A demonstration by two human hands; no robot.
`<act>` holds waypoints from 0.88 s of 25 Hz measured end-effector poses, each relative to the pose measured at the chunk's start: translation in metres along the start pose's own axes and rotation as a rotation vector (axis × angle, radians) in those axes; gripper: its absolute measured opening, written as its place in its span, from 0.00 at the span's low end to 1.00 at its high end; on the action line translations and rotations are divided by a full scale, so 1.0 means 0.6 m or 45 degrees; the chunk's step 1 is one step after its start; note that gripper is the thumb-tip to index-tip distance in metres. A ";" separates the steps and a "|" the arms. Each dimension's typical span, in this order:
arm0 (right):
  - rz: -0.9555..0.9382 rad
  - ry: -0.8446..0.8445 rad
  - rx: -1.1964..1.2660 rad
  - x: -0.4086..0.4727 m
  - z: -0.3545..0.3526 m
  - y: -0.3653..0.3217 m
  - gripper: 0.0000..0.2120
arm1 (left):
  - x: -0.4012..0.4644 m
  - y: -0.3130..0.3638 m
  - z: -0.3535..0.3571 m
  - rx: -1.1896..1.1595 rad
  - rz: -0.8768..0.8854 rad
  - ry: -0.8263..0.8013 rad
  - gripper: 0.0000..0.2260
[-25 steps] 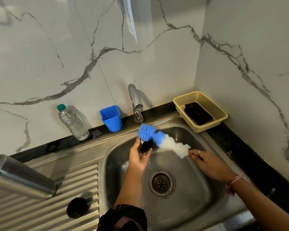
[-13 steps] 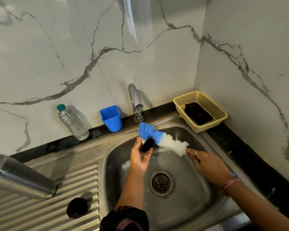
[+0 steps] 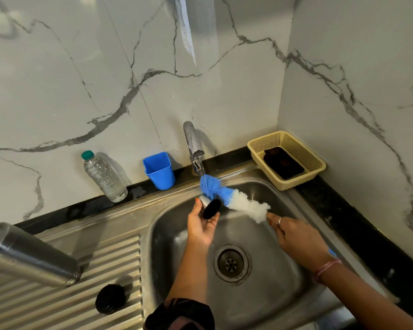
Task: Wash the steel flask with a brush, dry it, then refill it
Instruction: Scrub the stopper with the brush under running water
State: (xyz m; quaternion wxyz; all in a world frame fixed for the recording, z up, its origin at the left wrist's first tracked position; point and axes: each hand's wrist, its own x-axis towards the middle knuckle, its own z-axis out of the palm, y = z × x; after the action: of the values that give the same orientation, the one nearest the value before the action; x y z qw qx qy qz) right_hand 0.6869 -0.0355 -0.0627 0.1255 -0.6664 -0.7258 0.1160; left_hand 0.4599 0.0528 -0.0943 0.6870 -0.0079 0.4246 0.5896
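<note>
The steel flask [image 3: 31, 254] stands upside down on the ribbed drainboard at the left, and a round black cap [image 3: 110, 298] lies beside it. Over the sink, my left hand [image 3: 202, 225] holds a small steel lid with a black underside [image 3: 210, 207] just below the tap. My right hand [image 3: 296, 236] grips the handle of a bottle brush [image 3: 234, 198] with a blue tip and white bristles. The blue tip lies against the lid under a thin stream of water from the tap [image 3: 194, 148].
A plastic water bottle [image 3: 104, 177] and a blue cup [image 3: 159, 170] stand on the black ledge behind the sink [image 3: 284, 282]. A yellow basket [image 3: 315, 170] with a dark item sits in the right corner. Marble walls close in the back and right.
The brush has slid a little up and left across the lid, closer under the tap. My left hand has tilted the lid slightly, so its black underside shows more. The flask has not moved.
</note>
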 end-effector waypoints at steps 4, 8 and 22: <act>0.047 0.039 -0.045 -0.004 -0.002 -0.002 0.20 | -0.004 0.002 0.001 -0.001 0.011 0.015 0.11; 0.170 -0.120 0.317 0.001 -0.009 0.006 0.18 | -0.010 0.006 0.004 -0.011 0.027 -0.002 0.18; 0.017 -0.293 0.578 0.008 -0.020 -0.013 0.22 | -0.034 0.004 0.023 -0.074 -0.006 -0.075 0.11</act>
State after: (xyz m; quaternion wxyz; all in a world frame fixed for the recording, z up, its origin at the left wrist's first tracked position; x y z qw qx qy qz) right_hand 0.6831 -0.0315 -0.0484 0.1877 -0.6084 -0.6862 0.3519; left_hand 0.4670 0.0441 -0.0722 0.7000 -0.0114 0.3870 0.6000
